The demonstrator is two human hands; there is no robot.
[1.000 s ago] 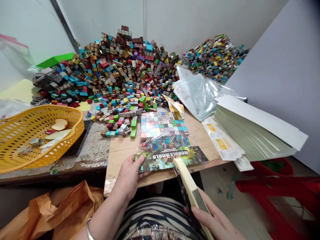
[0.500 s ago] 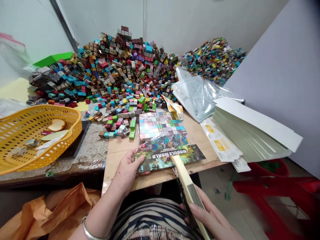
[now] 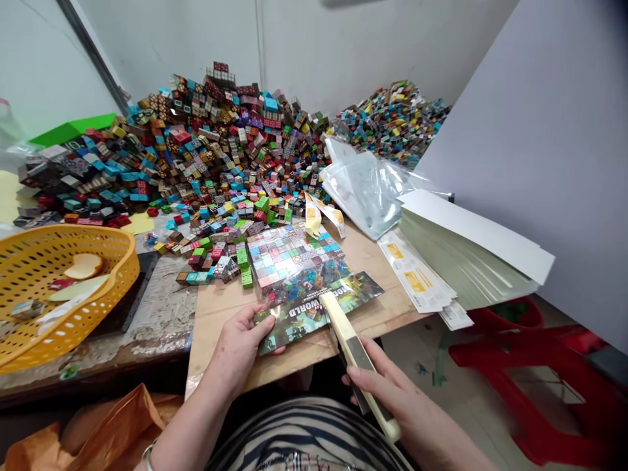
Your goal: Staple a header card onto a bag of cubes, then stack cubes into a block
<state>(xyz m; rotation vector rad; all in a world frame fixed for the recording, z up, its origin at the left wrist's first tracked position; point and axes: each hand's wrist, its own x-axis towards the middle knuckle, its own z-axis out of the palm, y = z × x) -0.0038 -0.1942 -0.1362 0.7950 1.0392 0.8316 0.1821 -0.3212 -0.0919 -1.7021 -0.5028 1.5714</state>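
My left hand point(image 3: 238, 350) pinches the left end of a dark printed header card point(image 3: 358, 292), thumb on top and fingers underneath. The card lies across the near end of a clear bag point(image 3: 287, 255) packed with small coloured cubes and figures. My right hand point(image 3: 390, 379) is wrapped round a long cream-and-grey stapler point(image 3: 360, 356). Its cream tip rests over the middle of the card, covering part of the lettering, and its dark lower arm passes below the card's near edge. Whether the jaws press on the card I cannot tell.
Behind the bag rises a large heap of coloured cubes point(image 3: 216, 144). A yellow basket point(image 3: 115, 281) stands left on the worn table. To the right lie clear plastic bags point(image 3: 366, 186), sticker strips point(image 3: 412, 275) and a stack of cards point(image 3: 471, 255). A red stool point(image 3: 490, 360) stands below.
The view has shifted, so the table's contents sit further left. The card and bag have turned slightly, the card's right end now tilting up. The stapler stays over the card's middle.
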